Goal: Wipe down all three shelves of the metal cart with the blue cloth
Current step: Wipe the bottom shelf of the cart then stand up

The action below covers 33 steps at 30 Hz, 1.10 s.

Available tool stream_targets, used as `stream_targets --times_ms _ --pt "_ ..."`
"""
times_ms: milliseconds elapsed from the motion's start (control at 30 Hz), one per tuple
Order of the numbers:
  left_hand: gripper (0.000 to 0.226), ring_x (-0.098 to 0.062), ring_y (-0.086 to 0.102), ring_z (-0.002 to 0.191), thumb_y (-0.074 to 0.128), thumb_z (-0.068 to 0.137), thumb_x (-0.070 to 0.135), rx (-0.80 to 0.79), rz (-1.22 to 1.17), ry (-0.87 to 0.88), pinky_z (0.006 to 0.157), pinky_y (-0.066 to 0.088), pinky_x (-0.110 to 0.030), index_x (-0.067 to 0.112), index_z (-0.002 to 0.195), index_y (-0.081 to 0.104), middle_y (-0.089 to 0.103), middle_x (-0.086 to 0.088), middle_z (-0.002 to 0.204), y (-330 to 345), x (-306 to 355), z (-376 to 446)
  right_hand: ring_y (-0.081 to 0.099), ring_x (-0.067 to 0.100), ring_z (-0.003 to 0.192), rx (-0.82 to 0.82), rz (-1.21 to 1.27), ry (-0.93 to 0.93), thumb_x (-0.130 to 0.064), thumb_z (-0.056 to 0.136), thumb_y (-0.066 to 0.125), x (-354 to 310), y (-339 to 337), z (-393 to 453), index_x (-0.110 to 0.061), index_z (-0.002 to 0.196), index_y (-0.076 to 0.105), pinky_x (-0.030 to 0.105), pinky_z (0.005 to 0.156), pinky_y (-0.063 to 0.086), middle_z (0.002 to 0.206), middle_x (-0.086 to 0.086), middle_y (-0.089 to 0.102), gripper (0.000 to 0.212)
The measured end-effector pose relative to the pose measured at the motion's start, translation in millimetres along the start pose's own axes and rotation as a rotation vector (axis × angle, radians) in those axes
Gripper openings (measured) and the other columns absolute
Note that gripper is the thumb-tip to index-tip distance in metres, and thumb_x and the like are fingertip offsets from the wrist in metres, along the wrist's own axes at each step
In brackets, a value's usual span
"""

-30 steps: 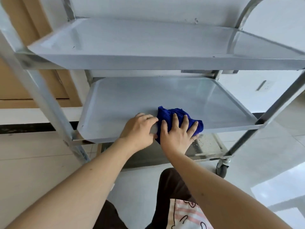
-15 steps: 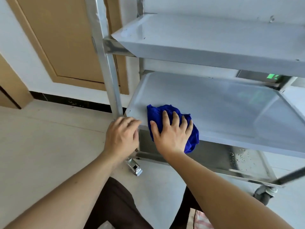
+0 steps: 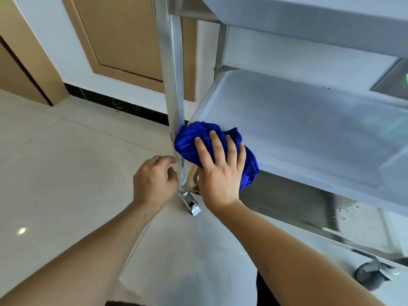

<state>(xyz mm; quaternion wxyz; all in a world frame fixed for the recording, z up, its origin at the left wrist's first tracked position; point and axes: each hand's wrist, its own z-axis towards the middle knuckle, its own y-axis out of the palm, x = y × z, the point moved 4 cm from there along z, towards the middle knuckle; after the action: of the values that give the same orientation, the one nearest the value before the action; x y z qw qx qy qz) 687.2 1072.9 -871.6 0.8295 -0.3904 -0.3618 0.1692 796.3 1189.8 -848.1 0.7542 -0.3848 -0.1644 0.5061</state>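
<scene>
A bunched blue cloth point(image 3: 189, 142) lies on the front left corner of the metal cart's middle shelf point(image 3: 309, 133), up against the front left post point(image 3: 175, 74). My right hand point(image 3: 220, 175) presses flat on the cloth with straight, spread fingers. Left of the post, below that shelf, is my left hand point(image 3: 152, 182); its fingers are loosely curled and the tips touch the post. The top shelf point(image 3: 309, 23) overhangs at the upper right. Beneath the middle shelf, the bottom shelf point(image 3: 298, 204) shows water drops.
A caster bracket point(image 3: 191, 204) sits at the foot of the post, and a grey wheel point(image 3: 371, 277) at the lower right. A wooden door point(image 3: 123, 36) and a black baseboard point(image 3: 123, 104) stand behind the cart. Pale tiled floor point(image 3: 66, 173) stretches to the left.
My right hand has slid the cloth left along the middle shelf's front edge to the corner post. My left hand came off the shelf edge and now sits beside the post.
</scene>
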Motion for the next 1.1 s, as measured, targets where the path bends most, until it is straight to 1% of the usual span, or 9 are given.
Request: stream_targets --times_ms 133,267,500,567,667,733,800,933,1100 --pt "0.011 -0.029 0.059 0.067 0.066 0.076 0.005 -0.034 -0.007 -0.036 0.057 0.050 -0.035 0.008 0.086 0.066 0.065 -0.006 0.075 25 -1 -14 0.034 0.043 0.144 0.086 0.137 -0.071 -0.003 0.089 0.055 -4 4 -28 -0.015 0.136 0.063 0.061 0.120 0.018 0.150 0.015 0.050 0.049" --pt "0.017 -0.033 0.057 0.061 0.067 0.068 -0.003 -0.096 -0.084 -0.017 0.054 0.044 -0.030 0.004 0.084 0.065 0.063 -0.011 0.071 53 -11 -27 0.041 0.040 0.140 0.041 0.340 0.004 0.010 0.084 0.056 7 36 -67 -0.007 0.133 0.063 0.061 0.114 0.033 0.137 0.017 0.060 0.052" --pt "0.025 -0.026 0.066 0.080 0.066 0.081 0.008 -0.259 -0.163 0.105 0.071 0.054 -0.028 0.011 0.106 0.069 0.071 -0.007 0.098 112 -24 -40 0.051 0.040 0.131 -0.048 0.309 0.312 -0.003 0.087 0.069 71 80 -95 -0.006 0.136 0.058 0.059 0.106 0.044 0.133 0.016 0.062 0.050" --pt "0.026 -0.024 0.066 0.084 0.066 0.082 0.009 -0.277 -0.184 0.105 0.073 0.053 -0.027 0.010 0.108 0.069 0.070 -0.008 0.099 131 -21 -40 0.050 0.040 0.132 -0.060 0.241 0.330 -0.033 0.097 0.060 85 84 -87 -0.010 0.139 0.055 0.059 0.108 0.040 0.135 0.015 0.062 0.048" --pt "0.024 -0.021 0.064 0.094 0.059 0.086 0.012 -0.234 -0.180 0.109 0.082 0.053 -0.029 0.010 0.108 0.068 0.069 -0.006 0.104 159 -14 -35 0.038 0.037 0.140 -0.408 0.150 0.351 -0.063 0.097 0.026 95 112 -82 -0.028 0.147 0.049 0.056 0.115 0.028 0.150 0.008 0.051 0.066" --pt "0.029 -0.025 0.062 0.109 0.058 0.088 0.012 -0.209 -0.165 0.090 0.093 0.050 -0.032 0.007 0.114 0.068 0.068 -0.010 0.116 173 -12 -30 0.020 0.033 0.150 -0.672 0.119 0.298 -0.065 0.096 0.015 96 136 -91 -0.042 0.151 0.038 0.056 0.120 0.014 0.163 0.001 0.032 0.064" --pt "0.036 -0.027 0.057 0.120 0.058 0.087 0.010 -0.223 -0.171 0.055 0.101 0.047 -0.037 0.005 0.122 0.065 0.065 -0.013 0.125 189 -13 -23 0.001 0.031 0.154 -0.779 0.019 0.230 -0.063 0.099 0.012 97 156 -103 -0.050 0.155 0.015 0.057 0.122 0.001 0.168 -0.005 0.012 0.058" --pt "0.047 -0.027 0.049 0.132 0.056 0.084 0.007 -0.257 -0.177 0.011 0.108 0.043 -0.039 0.006 0.131 0.059 0.057 -0.012 0.138 206 -16 -12 -0.011 0.033 0.154 -0.828 -0.078 0.270 -0.065 0.095 0.007 99 178 -95 -0.054 0.153 -0.005 0.061 0.120 -0.004 0.169 -0.006 -0.002 0.060" --pt "0.048 -0.030 0.049 0.132 0.053 0.088 0.010 -0.186 -0.125 0.010 0.108 0.042 -0.041 0.005 0.135 0.054 0.052 -0.014 0.144 215 -16 -9 -0.014 0.031 0.153 -0.854 -0.104 0.272 -0.074 0.092 0.013 113 205 -62 -0.057 0.152 -0.007 0.062 0.120 -0.007 0.169 -0.008 -0.007 0.065"
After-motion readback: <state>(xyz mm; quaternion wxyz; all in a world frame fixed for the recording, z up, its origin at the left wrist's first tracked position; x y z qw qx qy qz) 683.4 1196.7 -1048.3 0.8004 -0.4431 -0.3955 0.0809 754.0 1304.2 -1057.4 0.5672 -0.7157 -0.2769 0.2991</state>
